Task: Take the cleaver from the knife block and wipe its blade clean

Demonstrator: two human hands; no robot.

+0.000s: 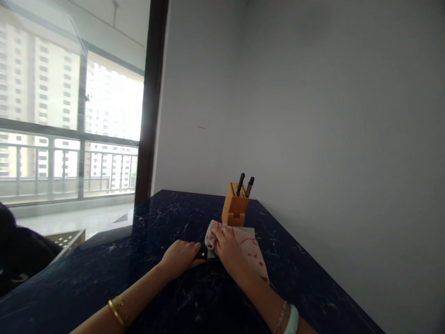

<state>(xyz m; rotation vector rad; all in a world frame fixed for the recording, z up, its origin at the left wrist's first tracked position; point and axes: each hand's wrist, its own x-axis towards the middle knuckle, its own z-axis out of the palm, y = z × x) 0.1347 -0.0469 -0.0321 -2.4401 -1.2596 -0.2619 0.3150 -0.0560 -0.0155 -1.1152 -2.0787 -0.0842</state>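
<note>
Beside a grey wall (313, 116) and right of a bright window (113, 99), a dark blue table (167, 213) was shown. At its middle, a knife (202, 253) was gripped by the handle in the closed left hand (181, 255), presumably so that the blade (210, 254) could be kept steady. A red-marked cloth (255, 255) was clutched in the curled right hand (225, 243) and bunched over the blade, just right of the handle; skin was probably shielded from the edge by its folds. Whether the pale strip (249, 229) at the cloth's far side belonged to the blade could not be told. Farther off, a block (238, 205) was placed, two other knives (240, 184) being seated in it handles up, apparently for easy reach.
</note>
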